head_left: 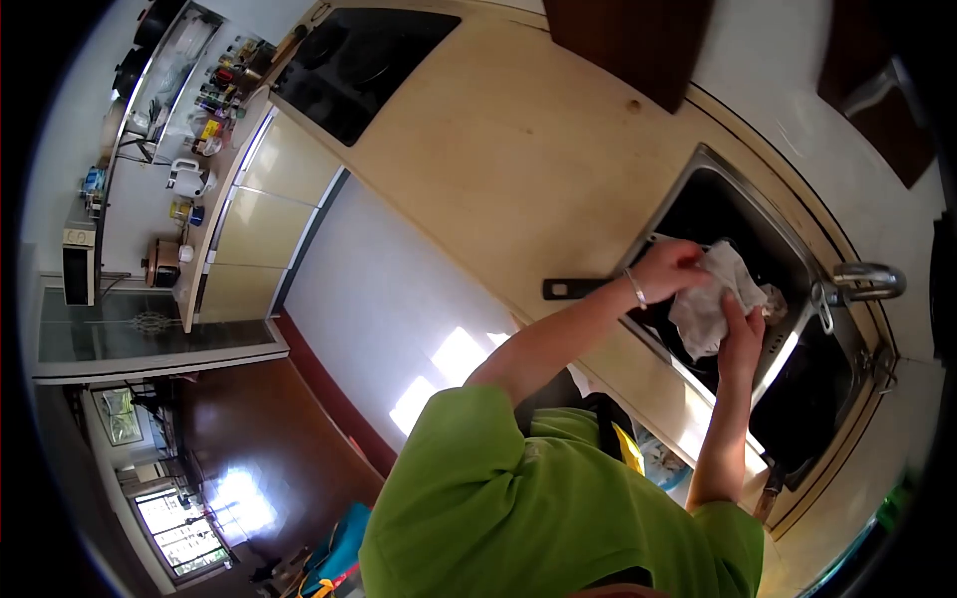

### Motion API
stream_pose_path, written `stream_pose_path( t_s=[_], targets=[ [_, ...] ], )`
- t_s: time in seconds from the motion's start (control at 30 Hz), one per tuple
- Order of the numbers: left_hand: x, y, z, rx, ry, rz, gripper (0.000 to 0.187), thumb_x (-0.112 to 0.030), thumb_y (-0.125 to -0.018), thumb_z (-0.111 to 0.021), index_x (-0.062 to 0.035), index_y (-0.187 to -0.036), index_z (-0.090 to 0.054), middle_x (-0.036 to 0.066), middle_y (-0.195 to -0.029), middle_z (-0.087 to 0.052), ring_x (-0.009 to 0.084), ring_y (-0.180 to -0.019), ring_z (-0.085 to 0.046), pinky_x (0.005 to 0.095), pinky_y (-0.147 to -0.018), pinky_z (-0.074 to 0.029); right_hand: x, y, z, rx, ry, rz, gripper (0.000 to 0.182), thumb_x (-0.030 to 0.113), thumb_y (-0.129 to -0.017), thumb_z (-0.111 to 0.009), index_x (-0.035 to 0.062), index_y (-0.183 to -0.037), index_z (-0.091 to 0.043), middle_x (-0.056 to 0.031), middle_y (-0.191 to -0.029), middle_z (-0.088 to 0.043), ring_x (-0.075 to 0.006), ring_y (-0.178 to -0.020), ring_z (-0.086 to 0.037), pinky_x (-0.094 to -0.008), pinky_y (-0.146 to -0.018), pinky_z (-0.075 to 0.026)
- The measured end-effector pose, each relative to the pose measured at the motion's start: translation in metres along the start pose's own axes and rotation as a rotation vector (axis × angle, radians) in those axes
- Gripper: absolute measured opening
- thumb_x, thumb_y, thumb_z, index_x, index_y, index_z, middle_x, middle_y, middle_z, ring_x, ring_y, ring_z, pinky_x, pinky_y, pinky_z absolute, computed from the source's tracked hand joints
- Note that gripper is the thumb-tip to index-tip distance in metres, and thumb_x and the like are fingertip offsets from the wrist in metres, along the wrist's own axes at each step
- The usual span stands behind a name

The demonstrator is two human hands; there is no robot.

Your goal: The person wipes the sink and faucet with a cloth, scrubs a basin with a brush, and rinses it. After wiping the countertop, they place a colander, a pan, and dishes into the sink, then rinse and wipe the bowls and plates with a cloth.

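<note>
The pale surface (469, 149) holds a black cooktop (364, 70) at eleven o'clock; at three o'clock, over the steel sink (704, 151), left hand (670, 271) and right hand (740, 344) grip a white cloth (700, 317) with closed fingers.

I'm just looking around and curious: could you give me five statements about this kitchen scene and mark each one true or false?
1. The person's left hand and right hand are both on a crumpled whitish cloth. True.
2. The person wears a bright red shirt. False: the shirt is green.
3. The thin silver-coloured bracelet is on the right wrist. False: it is on the left wrist.
4. A curved, shiny metal faucet stands beside the metal-rimmed sink. True.
5. The black, flat cooktop is set in a dark green counter. False: the counter is pale beige.
</note>
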State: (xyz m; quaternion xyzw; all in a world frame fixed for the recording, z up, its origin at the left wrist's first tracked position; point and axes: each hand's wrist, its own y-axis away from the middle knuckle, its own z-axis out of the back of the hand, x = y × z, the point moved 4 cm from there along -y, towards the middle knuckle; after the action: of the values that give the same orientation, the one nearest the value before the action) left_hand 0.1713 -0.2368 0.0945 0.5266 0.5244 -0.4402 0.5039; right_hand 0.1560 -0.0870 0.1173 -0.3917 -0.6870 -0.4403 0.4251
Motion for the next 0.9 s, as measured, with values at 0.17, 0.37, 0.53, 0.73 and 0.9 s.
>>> stream_pose_path(
  t_s=[0.17, 0.37, 0.53, 0.73, 0.9],
  targets=[
    [-0.010, 0.032, 0.133, -0.429, -0.236, -0.145, 0.016, -0.012, -0.072, -0.059, -0.0040, -0.086, -0.056, 0.007, -0.072, -0.059, 0.0141, -0.065, -0.057, 0.0245, -0.058, -0.047, 0.019, -0.059, -0.094, -0.166, 0.667, 0.687, 0.030, 0.002, -0.073, -0.051, 0.0058, -0.102, -0.052, -0.0080, -0.098, -0.053, -0.0189, -0.087, -0.052, -0.0281, -0.073, -0.042],
    [-0.002, 0.126, 0.307, -0.775, -0.349, -0.064, 0.015, -0.011, -0.077, -0.053, -0.0024, -0.090, -0.056, 0.008, -0.078, -0.058, 0.0129, -0.067, -0.056, 0.0226, -0.057, -0.047, -0.091, -0.109, -0.187, 0.115, 1.713, 0.857, 0.038, 0.020, -0.073, -0.050, 0.0081, -0.109, -0.047, -0.0124, -0.103, -0.043, -0.0286, -0.091, -0.046, -0.0352, -0.070, -0.043],
    [0.012, 0.207, 0.384, -0.968, -0.094, 0.035, 0.020, -0.013, -0.082, -0.049, -0.0010, -0.096, -0.054, 0.004, -0.080, -0.057, 0.0099, -0.071, -0.053, 0.0218, -0.061, -0.041, -0.108, -0.117, -0.265, 0.539, 1.386, 0.775, 0.034, 0.022, -0.075, -0.050, 0.0094, -0.107, -0.050, -0.0119, -0.097, -0.044, -0.0263, -0.085, -0.049, -0.0342, -0.069, -0.043],
    [0.007, 0.206, 0.420, -0.939, -0.754, -0.107, 0.016, -0.006, -0.076, -0.049, -0.0006, -0.089, -0.055, 0.010, -0.076, -0.055, 0.0190, -0.067, -0.052, 0.0259, -0.060, -0.042, -0.119, -0.267, -0.420, 0.303, 1.305, 1.028, 0.023, 0.021, -0.075, -0.052, 0.0146, -0.096, -0.056, -0.0091, -0.085, -0.047, -0.0260, -0.075, -0.050, -0.0353, -0.063, -0.042],
    [0.008, 0.173, 0.435, -0.863, -1.094, -0.281, 0.026, -0.010, -0.064, -0.053, -0.0024, -0.089, -0.055, 0.012, -0.083, -0.050, 0.0275, -0.073, -0.049, 0.0385, -0.064, -0.040, -0.115, -0.370, -0.515, 0.120, 1.271, 0.993, 0.019, 0.023, -0.077, -0.048, 0.0137, -0.091, -0.057, -0.0081, -0.086, -0.048, -0.0267, -0.077, -0.051, -0.0368, -0.065, -0.043]
  ],
)
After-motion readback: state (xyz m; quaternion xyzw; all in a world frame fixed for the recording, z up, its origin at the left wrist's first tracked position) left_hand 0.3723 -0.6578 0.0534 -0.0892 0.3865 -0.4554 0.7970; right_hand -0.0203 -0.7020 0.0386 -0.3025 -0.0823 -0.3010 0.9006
